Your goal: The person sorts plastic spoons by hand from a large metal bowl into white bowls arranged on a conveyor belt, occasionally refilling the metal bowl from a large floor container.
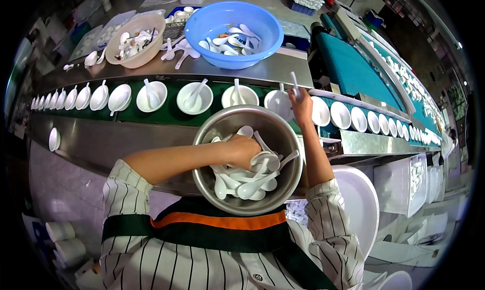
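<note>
A steel basin full of white soup spoons stands in front of my chest. My left hand is down in it, fingers curled around spoons. Past the basin's right rim my right hand is raised over the belt, with a white soup spoon upright in its fingers. Beneath and beside that hand are a white bowl with a spoon and a white bowl without one. To the left, bowls with one spoon each, such as this white bowl, line the green belt.
Behind the belt a blue plastic basin and a beige basin hold spoons. Loose spoons lie between them. Right, a row of bowls runs along the conveyor. One bowl sits at the near left ledge.
</note>
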Available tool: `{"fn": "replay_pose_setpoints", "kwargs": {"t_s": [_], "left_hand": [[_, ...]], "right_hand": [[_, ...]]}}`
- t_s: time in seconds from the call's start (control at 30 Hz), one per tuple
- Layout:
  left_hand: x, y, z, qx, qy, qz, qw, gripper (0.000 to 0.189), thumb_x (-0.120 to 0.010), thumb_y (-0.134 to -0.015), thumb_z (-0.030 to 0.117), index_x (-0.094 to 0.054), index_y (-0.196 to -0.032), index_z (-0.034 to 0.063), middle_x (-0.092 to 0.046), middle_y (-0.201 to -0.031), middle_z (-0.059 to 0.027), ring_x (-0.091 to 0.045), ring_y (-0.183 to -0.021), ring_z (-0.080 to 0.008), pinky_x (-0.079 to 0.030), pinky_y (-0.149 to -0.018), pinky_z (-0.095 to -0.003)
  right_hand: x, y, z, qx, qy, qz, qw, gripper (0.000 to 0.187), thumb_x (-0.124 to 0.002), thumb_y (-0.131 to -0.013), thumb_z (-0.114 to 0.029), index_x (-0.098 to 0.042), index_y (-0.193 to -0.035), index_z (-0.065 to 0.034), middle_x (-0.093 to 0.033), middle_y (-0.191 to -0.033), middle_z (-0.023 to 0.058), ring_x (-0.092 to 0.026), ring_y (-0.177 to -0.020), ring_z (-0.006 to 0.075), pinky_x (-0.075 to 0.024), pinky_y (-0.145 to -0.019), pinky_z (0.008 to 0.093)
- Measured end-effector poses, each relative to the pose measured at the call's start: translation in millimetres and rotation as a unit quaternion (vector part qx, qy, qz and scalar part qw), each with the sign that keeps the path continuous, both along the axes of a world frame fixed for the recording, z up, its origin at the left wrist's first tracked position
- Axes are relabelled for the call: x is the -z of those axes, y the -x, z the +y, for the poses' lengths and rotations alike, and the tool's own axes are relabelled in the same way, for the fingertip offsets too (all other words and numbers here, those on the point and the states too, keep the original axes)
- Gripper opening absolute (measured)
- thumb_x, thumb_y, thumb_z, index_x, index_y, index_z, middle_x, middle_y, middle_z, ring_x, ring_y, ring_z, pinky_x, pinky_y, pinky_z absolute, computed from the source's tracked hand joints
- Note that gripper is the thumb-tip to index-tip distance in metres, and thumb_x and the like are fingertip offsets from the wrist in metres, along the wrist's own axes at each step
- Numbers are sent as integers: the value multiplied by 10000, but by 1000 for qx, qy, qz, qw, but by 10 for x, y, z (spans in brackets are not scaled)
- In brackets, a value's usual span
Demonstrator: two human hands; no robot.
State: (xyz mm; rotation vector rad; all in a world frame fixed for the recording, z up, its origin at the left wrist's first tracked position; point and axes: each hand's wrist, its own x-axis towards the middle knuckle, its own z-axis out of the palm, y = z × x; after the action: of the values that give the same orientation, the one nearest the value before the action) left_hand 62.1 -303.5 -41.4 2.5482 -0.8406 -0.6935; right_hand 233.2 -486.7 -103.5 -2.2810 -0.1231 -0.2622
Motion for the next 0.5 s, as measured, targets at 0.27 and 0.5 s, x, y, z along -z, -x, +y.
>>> {"fn": "replay_pose_setpoints", "kwargs": {"t_s": [0.27, 0.5], "left_hand": [[-48, -8, 6, -43, 16, 7, 999, 272, -557, -697, 119, -499, -937, 5, -587, -833, -183, -576, -835, -331, -425, -762, -453], [-267, -58, 218, -58, 2, -40, 998, 245, -539, -712, 161, -518, -888, -8, -600, -788, -191, -588, -760, -351, -441, -704, -457]], "right_hand": [[-26, -161, -129, 12, -135, -20, 991, 468, -629, -782, -361, -504, -1042, 7, -598, -849, 234, -623, -724, 286, -489, -580, 339], [-92, -57, -149, 17, -93, -115, 989, 408, -598, -825, -281, -487, -1081, 17, -605, -911, 226, -602, -829, 325, -451, -738, 351]]}}
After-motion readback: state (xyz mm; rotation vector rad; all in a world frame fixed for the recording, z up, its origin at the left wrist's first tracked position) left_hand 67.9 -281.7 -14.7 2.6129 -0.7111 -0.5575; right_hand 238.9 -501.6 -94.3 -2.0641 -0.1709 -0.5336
